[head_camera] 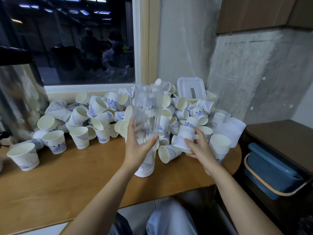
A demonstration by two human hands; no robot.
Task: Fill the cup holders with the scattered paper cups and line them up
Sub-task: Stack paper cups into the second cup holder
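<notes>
A wooden table (76, 175) stands under a dark window (84, 48), beside a grey rough wall (186, 39). The paper cups (101, 107), white with a blue pattern, lie in a heap at the back; the small writing on them is not readable. The left hand (137, 146) grips a clear ribbed cup holder (147, 112) upright near the table's middle, with cups at its lower end. The right hand (199, 150) curls its fingers around one upturned cup (185, 138). A nested stack (220, 146) stands just beside it.
</notes>
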